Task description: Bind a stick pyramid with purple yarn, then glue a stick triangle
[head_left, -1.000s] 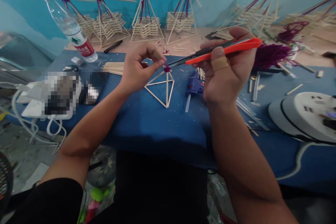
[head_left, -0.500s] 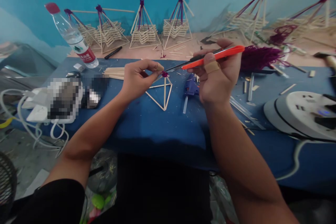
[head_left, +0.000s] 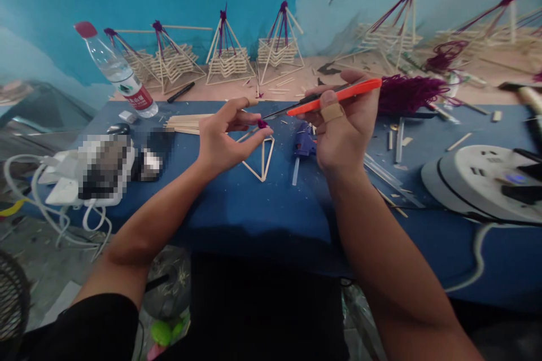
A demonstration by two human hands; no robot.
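Observation:
A small frame of thin wooden sticks (head_left: 263,159) stands on the blue table, with a purple yarn knot (head_left: 262,123) at its top. My left hand (head_left: 226,134) has that knot between its thumb and fingers, and it hides part of the frame. My right hand (head_left: 345,118) grips orange-handled scissors (head_left: 334,97), their dark blades pointing left with the tips close beside the knot. A tan bandage or tape (head_left: 332,113) is wrapped round the right thumb. Just below the scissors lies a purple-blue glue gun (head_left: 303,141) with a clear glue stick in it.
Several stick structures with purple yarn tops (head_left: 231,62) line the wall. Left are a water bottle (head_left: 135,93), a stick bundle (head_left: 186,123) and a white power strip with cables (head_left: 63,177). Purple yarn (head_left: 409,95) and a round white socket tower (head_left: 478,180) sit right.
My left thumb has dropped lower and its fingers have spread wider around the knot. The scissor tips are now nearer the knot. The whole view has shifted slightly.

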